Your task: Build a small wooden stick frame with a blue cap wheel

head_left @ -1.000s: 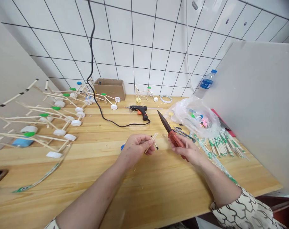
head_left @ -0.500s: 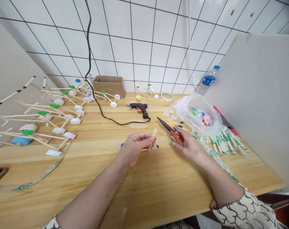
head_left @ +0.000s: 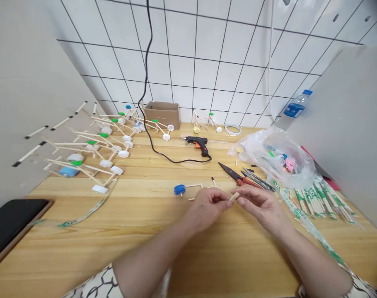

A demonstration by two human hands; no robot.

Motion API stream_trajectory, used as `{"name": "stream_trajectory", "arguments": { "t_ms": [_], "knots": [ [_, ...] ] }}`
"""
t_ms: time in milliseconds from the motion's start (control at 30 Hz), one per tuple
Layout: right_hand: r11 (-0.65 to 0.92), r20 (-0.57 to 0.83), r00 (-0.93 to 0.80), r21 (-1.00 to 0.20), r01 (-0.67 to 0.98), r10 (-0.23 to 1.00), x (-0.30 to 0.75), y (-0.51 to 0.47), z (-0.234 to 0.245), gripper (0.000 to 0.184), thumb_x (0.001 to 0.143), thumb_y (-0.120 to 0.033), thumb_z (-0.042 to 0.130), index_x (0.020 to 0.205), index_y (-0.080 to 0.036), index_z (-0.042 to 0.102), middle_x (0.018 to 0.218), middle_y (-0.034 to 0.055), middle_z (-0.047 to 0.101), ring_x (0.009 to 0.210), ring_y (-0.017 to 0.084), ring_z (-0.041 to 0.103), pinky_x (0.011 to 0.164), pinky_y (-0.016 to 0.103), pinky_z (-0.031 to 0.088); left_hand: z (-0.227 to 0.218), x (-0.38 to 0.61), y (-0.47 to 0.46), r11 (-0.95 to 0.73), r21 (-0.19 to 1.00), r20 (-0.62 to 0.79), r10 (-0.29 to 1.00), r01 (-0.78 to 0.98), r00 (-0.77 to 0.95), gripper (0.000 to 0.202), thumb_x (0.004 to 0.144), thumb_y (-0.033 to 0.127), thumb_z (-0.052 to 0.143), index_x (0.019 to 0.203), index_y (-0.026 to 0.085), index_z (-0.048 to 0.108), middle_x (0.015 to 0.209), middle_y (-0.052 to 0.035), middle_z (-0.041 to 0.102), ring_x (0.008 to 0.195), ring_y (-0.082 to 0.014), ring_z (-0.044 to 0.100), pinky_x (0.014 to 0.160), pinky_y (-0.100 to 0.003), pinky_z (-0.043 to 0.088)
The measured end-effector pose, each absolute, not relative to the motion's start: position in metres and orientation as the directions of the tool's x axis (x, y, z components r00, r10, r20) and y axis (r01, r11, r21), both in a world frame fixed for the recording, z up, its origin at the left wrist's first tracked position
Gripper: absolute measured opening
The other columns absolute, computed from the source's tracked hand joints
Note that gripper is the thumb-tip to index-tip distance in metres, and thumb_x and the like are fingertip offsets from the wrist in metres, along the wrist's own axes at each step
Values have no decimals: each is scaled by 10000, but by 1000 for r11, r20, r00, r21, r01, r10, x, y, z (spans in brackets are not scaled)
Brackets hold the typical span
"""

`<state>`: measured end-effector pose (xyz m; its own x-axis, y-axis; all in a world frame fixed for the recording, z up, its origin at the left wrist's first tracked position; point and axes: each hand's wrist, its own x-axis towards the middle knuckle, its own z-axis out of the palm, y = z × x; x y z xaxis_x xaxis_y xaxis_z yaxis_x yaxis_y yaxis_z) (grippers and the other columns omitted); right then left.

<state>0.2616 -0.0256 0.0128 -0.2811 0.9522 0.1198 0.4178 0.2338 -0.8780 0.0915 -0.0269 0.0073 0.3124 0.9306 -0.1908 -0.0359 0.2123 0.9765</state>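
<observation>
My left hand (head_left: 209, 207) and my right hand (head_left: 260, 207) meet over the middle of the wooden table (head_left: 145, 248). Together they pinch a short wooden stick piece (head_left: 235, 196) between their fingertips. The red-handled shears (head_left: 238, 176) lie on the table just behind my right hand, with small snips (head_left: 258, 180) beside them. A blue bottle cap on a stick (head_left: 180, 189) lies just left of my left hand, with short stick bits (head_left: 213, 181) around it.
A black glue gun (head_left: 198, 143) with its cord lies further back. A plastic bag of caps (head_left: 277, 159) and wrapped chopsticks (head_left: 312, 198) sit at right. Stick-and-cap models (head_left: 98, 145) fill the left, a cardboard box (head_left: 162, 113) and water bottle (head_left: 294, 109) stand at the back, a phone (head_left: 11, 223) lies at near left.
My right hand laid the red shears on the table and came over to the stick in my left hand. The view shifted left, bringing the phone into sight.
</observation>
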Motion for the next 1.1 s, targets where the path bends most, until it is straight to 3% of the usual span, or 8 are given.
{"name": "stream_trajectory", "arguments": {
  "t_ms": [133,267,400,533,667,1100],
  "knots": [
    [138,74,-254,-959,247,964,257,-27,2,209,715,-410,662,719,-201,676,713,37,684,687,171,617,668,294,504,-7,96,-31,43,998,-54,956,42,288,92,666,196,613,601,139,646,588,6,546,600,-115,460,577,-237,366],
    [27,-6,-265,-993,118,964,256,-28,-2,207,665,-380,719,768,-208,669,726,29,692,693,168,633,680,297,513,-14,98,-31,-119,989,93,960,84,265,112,710,224,616,662,140,673,662,-25,607,669,-139,518,642,-244,402],
    [179,105,-262,-943,281,959,256,-32,-4,193,747,-388,634,733,-195,632,676,41,678,655,173,623,624,296,506,-18,97,-31,-212,964,156,941,162,301,155,752,242,593,678,138,681,640,-30,609,643,-139,524,617,-239,405],
    [431,307,-308,-723,540,900,257,-37,-8,144,802,-326,559,747,-206,617,653,40,653,599,164,578,554,293,460,-20,95,-30,-330,908,203,885,257,419,161,795,243,547,779,178,694,714,-29,655,686,-147,561,651,-241,417],
    [514,335,-391,-604,609,857,257,-40,-10,116,817,-273,524,747,-206,587,622,21,615,541,137,522,519,276,425,-21,91,-30,-425,824,204,839,375,504,199,820,217,487,820,192,684,732,-30,666,709,-156,577,650,-245,414],
    [512,267,-456,-628,586,849,254,-31,-9,160,800,-292,519,688,-184,558,565,9,558,527,130,492,498,257,393,-20,90,-28,-458,759,217,848,463,483,164,757,148,503,688,166,651,635,-22,621,581,-133,510,575,-237,371]
  ]
}}
